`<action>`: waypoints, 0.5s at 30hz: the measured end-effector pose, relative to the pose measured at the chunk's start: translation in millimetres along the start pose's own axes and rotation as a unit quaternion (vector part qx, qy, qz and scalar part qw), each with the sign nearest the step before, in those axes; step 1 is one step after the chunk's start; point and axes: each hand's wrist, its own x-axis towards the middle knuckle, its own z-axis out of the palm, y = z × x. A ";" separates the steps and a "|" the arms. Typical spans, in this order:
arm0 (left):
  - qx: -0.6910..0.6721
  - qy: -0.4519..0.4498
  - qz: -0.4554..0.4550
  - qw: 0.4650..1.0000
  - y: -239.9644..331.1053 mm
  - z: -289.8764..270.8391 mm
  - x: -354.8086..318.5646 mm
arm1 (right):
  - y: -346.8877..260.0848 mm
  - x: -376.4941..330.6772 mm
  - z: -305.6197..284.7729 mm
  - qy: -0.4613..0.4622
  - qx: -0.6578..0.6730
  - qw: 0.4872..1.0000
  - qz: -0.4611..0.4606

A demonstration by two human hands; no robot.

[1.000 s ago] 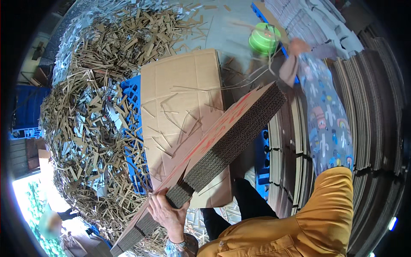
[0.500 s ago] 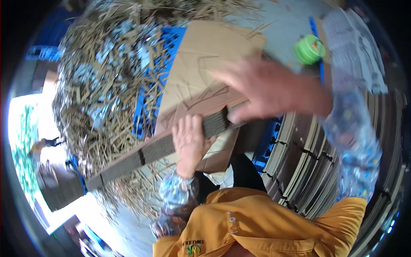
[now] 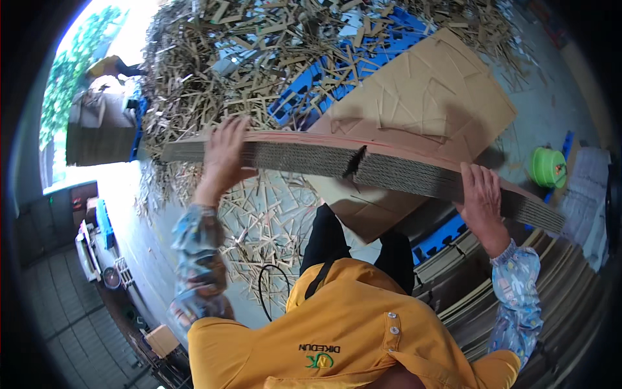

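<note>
A long, thick stack of corrugated cardboard sheets (image 3: 298,157) spans in front of me, its ridged grey-brown edges facing me. A dark notch cuts the edge near its middle. My left hand (image 3: 223,159) is wrapped over the stack toward its left end. Toward the right end my right hand (image 3: 481,202) grips it, fingers over the top. Underneath and beyond the stack lies a large flat cardboard sheet (image 3: 466,84) with loose strips on it. Where the fingers meet the underside of the stack is hidden.
A big heap of cardboard scraps (image 3: 188,84) fills the far left, around a blue plastic pallet (image 3: 295,107). Scraps also litter the floor near my legs. A green spool (image 3: 547,167) stands at right. More cardboard stacks (image 3: 551,285) sit at lower right. Another stack (image 3: 97,146) is far left.
My view has turned. The stack has swung from a slant to nearly level across me. My right hand, blurred near its end before, now grips the right part; my left hand has moved further left.
</note>
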 end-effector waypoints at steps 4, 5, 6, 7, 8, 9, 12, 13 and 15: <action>-0.077 -0.040 0.034 0.996 -94.2 47.9 -24.8 | -1.1 0.2 -1.2 0.000 0.004 1.000 0.005; -0.097 -0.036 0.053 0.993 -96.8 53.0 -18.2 | -3.5 4.2 -8.1 -0.028 0.018 0.999 0.021; -0.109 -0.034 0.063 0.992 -99.8 48.7 -13.8 | -7.5 8.2 -14.7 -0.054 0.036 0.997 0.037; -0.120 -0.032 0.072 0.990 -101.9 49.1 -10.9 | -10.0 13.0 -18.7 -0.050 0.042 0.997 0.049; -0.132 -0.029 0.083 0.987 -105.1 51.6 -12.7 | -12.4 18.1 -24.6 -0.057 0.031 0.996 0.060; -0.144 -0.007 0.093 0.985 -108.9 53.4 -13.6 | -14.4 22.5 -30.8 -0.063 0.025 0.996 0.056; -0.173 -0.002 0.107 0.979 -129.6 53.4 -23.8 | -30.9 47.6 -51.5 -0.072 0.017 0.995 0.063; -0.180 0.021 0.094 0.979 -137.7 53.0 -30.8 | -35.7 61.9 -60.2 -0.061 0.007 0.997 0.039; -0.195 0.022 0.065 0.978 -150.0 50.6 -45.2 | -35.1 82.7 -66.3 -0.055 -0.003 0.998 0.022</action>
